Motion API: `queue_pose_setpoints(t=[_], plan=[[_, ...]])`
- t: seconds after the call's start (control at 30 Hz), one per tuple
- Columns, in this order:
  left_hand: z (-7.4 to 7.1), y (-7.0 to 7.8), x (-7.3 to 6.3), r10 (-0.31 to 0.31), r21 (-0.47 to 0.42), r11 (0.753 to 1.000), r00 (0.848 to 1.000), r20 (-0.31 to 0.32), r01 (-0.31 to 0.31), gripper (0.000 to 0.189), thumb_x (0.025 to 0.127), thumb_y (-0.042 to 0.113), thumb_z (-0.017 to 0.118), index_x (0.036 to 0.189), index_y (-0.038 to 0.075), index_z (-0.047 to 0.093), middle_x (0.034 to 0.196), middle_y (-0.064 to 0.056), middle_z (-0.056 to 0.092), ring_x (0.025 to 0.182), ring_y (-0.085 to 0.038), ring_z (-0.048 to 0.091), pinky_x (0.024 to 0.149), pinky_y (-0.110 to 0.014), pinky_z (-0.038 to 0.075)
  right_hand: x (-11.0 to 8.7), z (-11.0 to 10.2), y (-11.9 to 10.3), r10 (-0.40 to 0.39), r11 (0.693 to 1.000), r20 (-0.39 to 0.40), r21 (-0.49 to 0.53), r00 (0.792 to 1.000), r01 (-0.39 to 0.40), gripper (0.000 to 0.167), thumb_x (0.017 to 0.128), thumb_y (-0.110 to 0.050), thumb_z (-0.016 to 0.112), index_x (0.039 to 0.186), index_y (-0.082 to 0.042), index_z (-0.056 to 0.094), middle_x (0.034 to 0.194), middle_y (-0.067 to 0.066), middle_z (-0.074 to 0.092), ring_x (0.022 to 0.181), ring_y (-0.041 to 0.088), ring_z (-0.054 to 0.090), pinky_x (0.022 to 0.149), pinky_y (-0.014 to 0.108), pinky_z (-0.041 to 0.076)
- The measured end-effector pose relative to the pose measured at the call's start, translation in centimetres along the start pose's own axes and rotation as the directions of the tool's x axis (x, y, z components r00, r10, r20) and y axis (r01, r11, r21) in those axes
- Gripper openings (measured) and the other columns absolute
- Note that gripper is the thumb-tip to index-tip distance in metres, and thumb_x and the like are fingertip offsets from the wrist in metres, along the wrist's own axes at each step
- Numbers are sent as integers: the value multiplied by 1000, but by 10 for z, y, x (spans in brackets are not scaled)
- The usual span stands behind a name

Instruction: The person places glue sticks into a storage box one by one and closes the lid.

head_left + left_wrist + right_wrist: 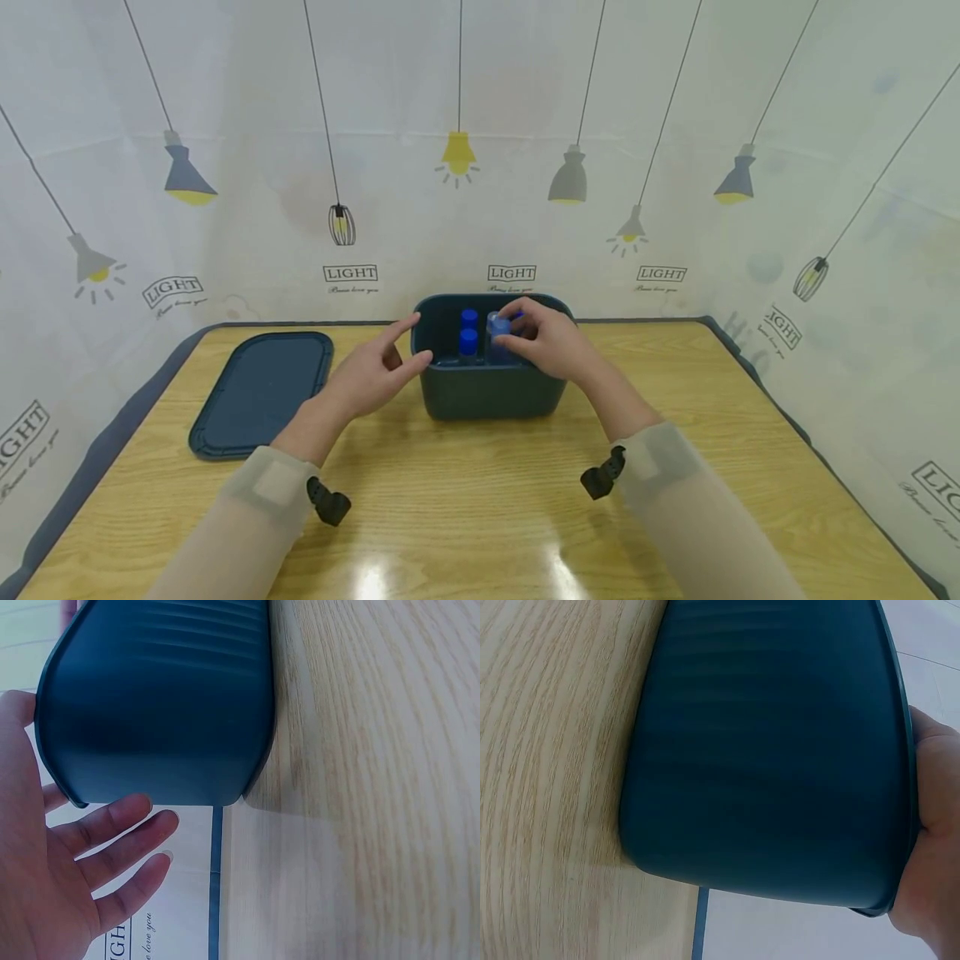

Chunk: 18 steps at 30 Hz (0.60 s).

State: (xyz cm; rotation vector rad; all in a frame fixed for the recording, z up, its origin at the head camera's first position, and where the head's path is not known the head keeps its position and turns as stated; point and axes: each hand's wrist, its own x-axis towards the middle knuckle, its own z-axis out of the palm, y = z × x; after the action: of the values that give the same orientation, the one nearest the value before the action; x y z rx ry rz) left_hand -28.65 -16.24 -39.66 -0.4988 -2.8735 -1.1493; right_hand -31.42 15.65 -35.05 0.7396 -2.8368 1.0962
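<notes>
pinching a bottle point(498, 332) inside the teal bin point(491, 393) with right fingers point(527, 307); touching its rim with widely spread left fingers point(397, 331).

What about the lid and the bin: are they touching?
Apart. The head view shows bare wooden tabletop between the lid's right edge and the bin's left side, with the left hand reaching across part of that gap.
</notes>
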Motion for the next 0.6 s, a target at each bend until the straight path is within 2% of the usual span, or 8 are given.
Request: queue_pose_setpoints(t=[0.23,0.43,0.6], plan=[[-1,1,-1,-10,10,1000,1000,-1,10,79,106,69,58,174,40,29,87,-4,67,73,-22,58,67,-38,47,3,2,1,56,998,61,-35,997,-54,35,105,-34,76,136,-21,66,133,11,76,124,30,73,102,52,59],[0,1,-1,-9,9,1000,1000,5,9,80,106,69,57,174,39,29,88,-4,67,73,-22,59,68,-39,47,3,2,1,76,995,66,-67,995,-71,30,103,-34,79,130,-22,69,127,8,76,116,28,72,101,51,58],[0,1,-1,-5,9,1000,1000,4,5,80,106,70,57,175,39,28,88,-4,67,73,-22,59,68,-39,47,3,3,0,110,992,75,-76,991,-104,29,104,-34,78,130,-24,70,127,7,75,115,28,72,100,50,58]])
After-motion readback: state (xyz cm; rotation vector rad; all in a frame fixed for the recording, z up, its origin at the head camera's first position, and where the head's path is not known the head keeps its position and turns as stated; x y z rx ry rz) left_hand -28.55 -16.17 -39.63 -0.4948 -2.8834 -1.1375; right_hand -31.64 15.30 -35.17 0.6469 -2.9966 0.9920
